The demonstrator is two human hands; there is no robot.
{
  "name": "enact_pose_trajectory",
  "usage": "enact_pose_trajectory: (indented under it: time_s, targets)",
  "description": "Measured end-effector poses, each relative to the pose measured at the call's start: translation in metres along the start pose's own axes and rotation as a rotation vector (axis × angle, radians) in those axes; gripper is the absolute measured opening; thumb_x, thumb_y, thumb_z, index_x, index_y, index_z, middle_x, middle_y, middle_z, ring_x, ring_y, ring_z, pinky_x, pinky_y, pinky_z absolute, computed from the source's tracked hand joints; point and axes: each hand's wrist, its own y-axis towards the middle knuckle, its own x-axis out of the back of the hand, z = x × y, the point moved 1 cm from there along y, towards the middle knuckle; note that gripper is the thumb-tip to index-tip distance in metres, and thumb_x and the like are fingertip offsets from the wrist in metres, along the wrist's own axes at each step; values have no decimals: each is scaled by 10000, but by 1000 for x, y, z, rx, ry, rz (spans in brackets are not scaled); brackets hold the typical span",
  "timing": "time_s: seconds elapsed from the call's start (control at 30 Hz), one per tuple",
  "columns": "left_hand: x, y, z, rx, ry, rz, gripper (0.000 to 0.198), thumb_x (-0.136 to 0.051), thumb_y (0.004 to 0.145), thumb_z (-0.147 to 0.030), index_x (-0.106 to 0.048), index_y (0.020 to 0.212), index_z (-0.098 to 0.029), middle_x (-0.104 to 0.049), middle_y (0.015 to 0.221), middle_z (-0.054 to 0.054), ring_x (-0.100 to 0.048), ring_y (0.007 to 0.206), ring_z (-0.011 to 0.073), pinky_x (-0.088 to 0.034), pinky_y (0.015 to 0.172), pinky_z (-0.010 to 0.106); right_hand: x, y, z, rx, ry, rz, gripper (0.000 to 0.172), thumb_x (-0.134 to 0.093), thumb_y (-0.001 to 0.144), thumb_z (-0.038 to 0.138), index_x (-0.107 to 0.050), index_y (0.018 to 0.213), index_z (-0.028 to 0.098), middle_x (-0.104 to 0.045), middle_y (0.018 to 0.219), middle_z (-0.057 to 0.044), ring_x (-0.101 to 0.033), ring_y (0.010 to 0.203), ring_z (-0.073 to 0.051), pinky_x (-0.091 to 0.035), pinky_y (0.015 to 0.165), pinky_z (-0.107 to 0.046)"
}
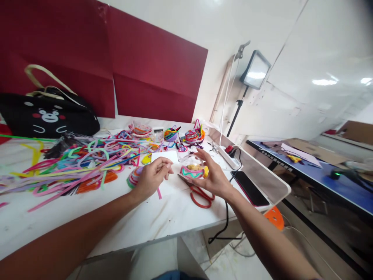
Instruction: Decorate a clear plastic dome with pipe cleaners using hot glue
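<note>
My right hand (212, 175) cups a small coiled piece of pipe cleaners (192, 171), pink, teal and yellow, held just above the white table (163, 217). My left hand (152, 177) is closed in a pinch beside it; what its fingers grip is too small to name. A pink pipe cleaner (159, 193) lies under the left hand. Red-handled scissors (200, 193) lie on the table below the right hand. A white card (164, 156) lies just beyond both hands.
A big heap of coloured pipe cleaners (78, 163) covers the table's left half. Finished coils (192, 136) sit at the back. A black bear bag (46, 114) stands far left. A phone (250, 188), a power strip (230, 153) and a lamp (255, 70) are at the right.
</note>
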Motion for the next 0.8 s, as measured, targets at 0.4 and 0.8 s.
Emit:
enact_pose_trajectory:
  time_s: [0.4, 0.8]
  targets:
    - [-6, -25, -5, -1191, 754, 333, 178, -499, 888, -88, -599, 1035, -94, -598, 555, -1, -512, 450, 147, -358, 424, 289, -31, 51, -42, -128, -3, 221, 968, -821, 669, 350, -323, 1478, 163, -498, 1438, -195, -520, 1299, -327, -432, 1055, -479]
    - [-4, -24, -11, -978, 724, 423, 186, -461, 945, -102, -633, 1015, -119, -591, 559, 6, -571, 508, 133, -497, 542, 252, -80, 99, -53, -14, -274, 661, 999, -811, 721, 435, -278, 1505, 120, -549, 1371, -228, -551, 1251, -372, -404, 1029, -528]
